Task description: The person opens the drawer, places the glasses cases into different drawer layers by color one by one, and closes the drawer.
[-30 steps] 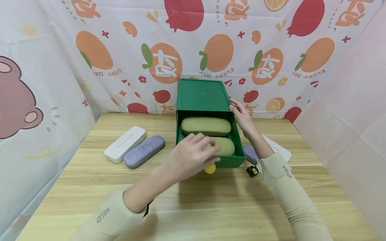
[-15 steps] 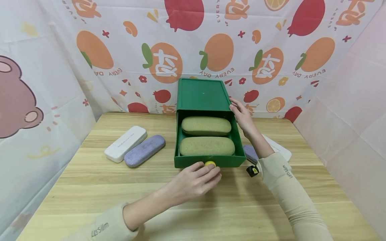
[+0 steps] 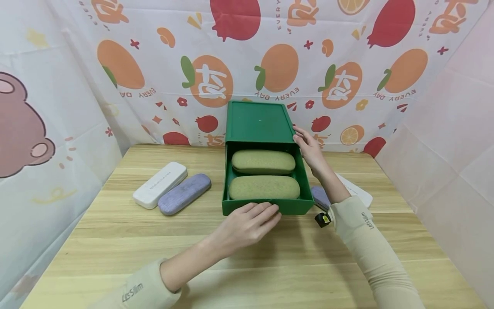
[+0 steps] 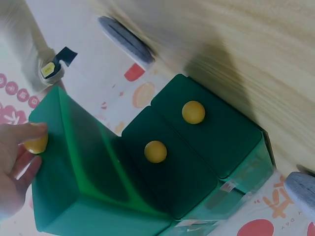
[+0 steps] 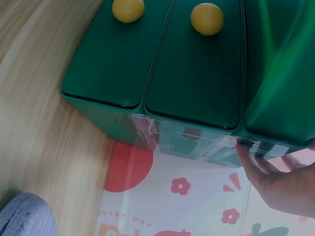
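A green drawer unit (image 3: 260, 122) stands at the back of the table with its top drawer (image 3: 287, 207) pulled out. Two olive-green glasses cases, a rear one (image 3: 264, 161) and a front one (image 3: 264, 187), lie side by side in that drawer. My left hand (image 3: 247, 225) is at the drawer's front, and in the left wrist view its thumb and fingers pinch the yellow knob (image 4: 36, 144). Against the unit's right side rests my right hand (image 3: 311, 150), fingertips near its upper edge. Two lower drawers with yellow knobs (image 5: 207, 19) are closed in the right wrist view.
On the left of the table (image 3: 115, 253) lie a white glasses case (image 3: 160, 185) and a purple one (image 3: 185, 194). Another purple case (image 3: 321, 197) and a white one (image 3: 356, 192) are partly behind my right forearm. A fruit-print curtain (image 3: 247, 77) hangs behind the unit.
My left hand has come down from over the front glasses case to the drawer's front and taken hold of the yellow knob. The right hand and the drawer stay put.
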Action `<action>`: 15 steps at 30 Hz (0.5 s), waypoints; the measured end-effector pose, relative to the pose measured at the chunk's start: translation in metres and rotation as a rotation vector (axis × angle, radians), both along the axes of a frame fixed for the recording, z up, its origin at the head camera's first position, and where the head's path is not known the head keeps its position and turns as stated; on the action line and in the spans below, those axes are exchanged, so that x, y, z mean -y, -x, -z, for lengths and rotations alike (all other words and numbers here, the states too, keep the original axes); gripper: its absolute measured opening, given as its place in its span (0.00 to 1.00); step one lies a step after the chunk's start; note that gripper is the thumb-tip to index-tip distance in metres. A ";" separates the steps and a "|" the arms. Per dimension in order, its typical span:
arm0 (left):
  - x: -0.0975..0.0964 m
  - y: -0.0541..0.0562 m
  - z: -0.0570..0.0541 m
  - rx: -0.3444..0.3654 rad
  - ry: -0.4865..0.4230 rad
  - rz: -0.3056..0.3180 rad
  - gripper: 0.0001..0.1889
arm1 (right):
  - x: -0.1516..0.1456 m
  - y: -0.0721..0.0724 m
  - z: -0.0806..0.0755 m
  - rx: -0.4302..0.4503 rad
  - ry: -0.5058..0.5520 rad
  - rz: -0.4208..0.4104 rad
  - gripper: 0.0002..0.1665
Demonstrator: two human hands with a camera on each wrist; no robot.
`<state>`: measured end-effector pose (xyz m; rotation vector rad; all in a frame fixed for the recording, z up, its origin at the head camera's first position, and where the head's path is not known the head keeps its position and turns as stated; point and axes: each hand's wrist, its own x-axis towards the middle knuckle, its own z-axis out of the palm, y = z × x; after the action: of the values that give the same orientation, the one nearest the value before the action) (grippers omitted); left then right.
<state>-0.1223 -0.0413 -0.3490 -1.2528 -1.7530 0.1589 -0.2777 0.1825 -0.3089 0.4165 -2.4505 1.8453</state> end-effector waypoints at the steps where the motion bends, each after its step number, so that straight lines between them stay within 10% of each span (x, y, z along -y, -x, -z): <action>1: 0.000 0.000 0.000 0.003 -0.001 -0.001 0.23 | 0.000 0.001 0.001 -0.005 0.000 0.001 0.28; 15: 0.003 0.010 -0.006 0.075 -0.052 0.001 0.24 | -0.003 0.002 0.001 -0.004 -0.007 -0.024 0.27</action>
<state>-0.1323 -0.0438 -0.3428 -1.2357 -1.8089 0.0660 -0.2800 0.1859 -0.3096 0.4519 -2.4607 1.8437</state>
